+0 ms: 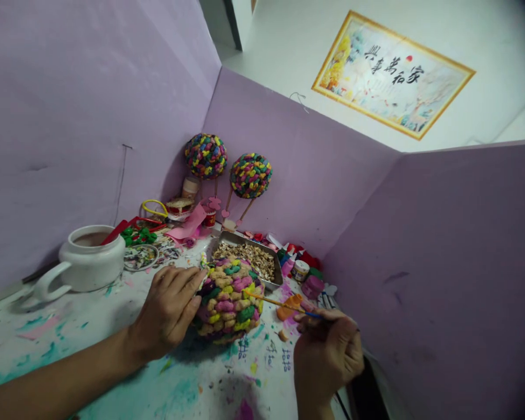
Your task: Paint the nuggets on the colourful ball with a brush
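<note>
A ball covered in peanut shells [230,303] sits on the paint-stained table, partly painted pink, yellow, green and purple; other shells on it are bare tan. My left hand [172,306] grips its left side, fingers bent over the shells. Pinched in my right hand [332,350] is a thin paintbrush [280,304], its tip touching a yellow shell on the ball's right side. Just beyond the ball, a metal tray [279,274] holds loose peanut shells. An orange paint container [289,307] lies beside the brush.
A white mug [91,265] with murky liquid stands left. Two finished-looking colourful balls [251,175] on sticks stand in the back corner. Paint jars [312,286] crowd the right rear. Purple walls [280,146] enclose the table; scissors with yellow handles [154,208] lie among clutter.
</note>
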`<action>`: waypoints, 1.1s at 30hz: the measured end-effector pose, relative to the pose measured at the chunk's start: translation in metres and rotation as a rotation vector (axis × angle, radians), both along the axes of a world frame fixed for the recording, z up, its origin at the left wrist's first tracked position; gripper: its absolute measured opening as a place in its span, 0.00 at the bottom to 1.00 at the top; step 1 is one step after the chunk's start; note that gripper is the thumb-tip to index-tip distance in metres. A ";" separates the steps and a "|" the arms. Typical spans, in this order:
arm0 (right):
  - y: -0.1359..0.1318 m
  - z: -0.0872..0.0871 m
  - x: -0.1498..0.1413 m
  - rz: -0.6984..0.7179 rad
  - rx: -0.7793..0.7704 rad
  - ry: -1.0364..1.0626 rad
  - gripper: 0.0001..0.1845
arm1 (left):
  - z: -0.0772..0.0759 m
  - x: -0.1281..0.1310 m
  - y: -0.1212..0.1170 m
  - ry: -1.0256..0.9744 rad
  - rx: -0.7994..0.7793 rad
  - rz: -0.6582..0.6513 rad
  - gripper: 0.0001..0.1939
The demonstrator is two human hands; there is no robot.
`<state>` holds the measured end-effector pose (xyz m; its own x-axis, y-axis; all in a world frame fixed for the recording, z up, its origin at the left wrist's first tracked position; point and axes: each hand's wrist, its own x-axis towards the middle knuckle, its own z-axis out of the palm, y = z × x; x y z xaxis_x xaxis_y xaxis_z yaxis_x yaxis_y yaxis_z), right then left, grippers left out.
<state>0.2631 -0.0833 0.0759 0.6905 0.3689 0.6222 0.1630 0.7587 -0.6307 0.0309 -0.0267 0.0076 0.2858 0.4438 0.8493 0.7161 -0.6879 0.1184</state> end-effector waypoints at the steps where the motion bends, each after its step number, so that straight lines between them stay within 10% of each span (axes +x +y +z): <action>1: 0.000 -0.001 -0.001 0.013 0.004 -0.011 0.21 | 0.000 0.000 0.000 -0.004 0.001 -0.003 0.22; 33: 0.004 -0.013 -0.009 0.050 -0.137 -0.043 0.21 | -0.003 0.000 0.004 0.012 0.031 -0.015 0.21</action>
<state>0.2538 -0.0796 0.0632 0.6427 0.4856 0.5926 0.1568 0.6737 -0.7221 0.0305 -0.0228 0.0045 0.3026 0.4131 0.8589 0.7072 -0.7015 0.0882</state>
